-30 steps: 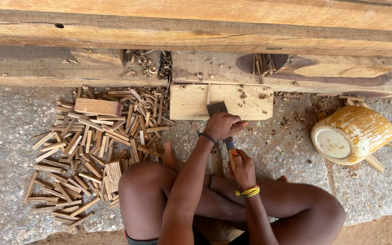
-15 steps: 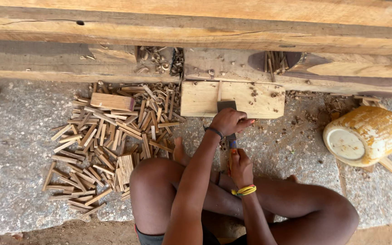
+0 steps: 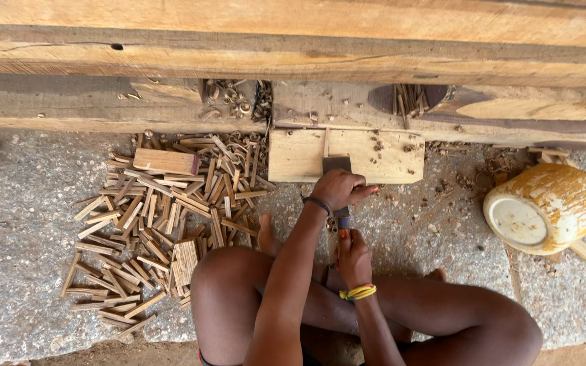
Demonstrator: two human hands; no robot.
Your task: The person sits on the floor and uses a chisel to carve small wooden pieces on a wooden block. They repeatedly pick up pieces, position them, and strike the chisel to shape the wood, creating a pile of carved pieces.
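The person sits cross-legged on a rough stone floor [image 3: 28, 237], seen from above. The left hand [image 3: 339, 190], with a dark band at the wrist, has its fingers curled shut around the top of a tool with a flat dark blade [image 3: 337, 165]; the blade rests on a pale wooden board [image 3: 381, 157] that lies flat at the foot of a stack of heavy timber beams [image 3: 293, 47]. The right hand [image 3: 353, 256], wearing yellow bands at the wrist, sits just below the left and closes its fingers around the lower part of the tool's shaft, where a bit of blue shows; how firmly it grips cannot be told. Both hands are between the knees, in line with each other, the left nearer the board. To the person's left a wide scatter of small split wooden sticks [image 3: 150, 230] covers the floor, with a thicker wooden block [image 3: 165, 161] lying on top near the beams. To the right, well apart from the hands, a yellow and white bucket [image 3: 549, 207] lies tipped on its side.
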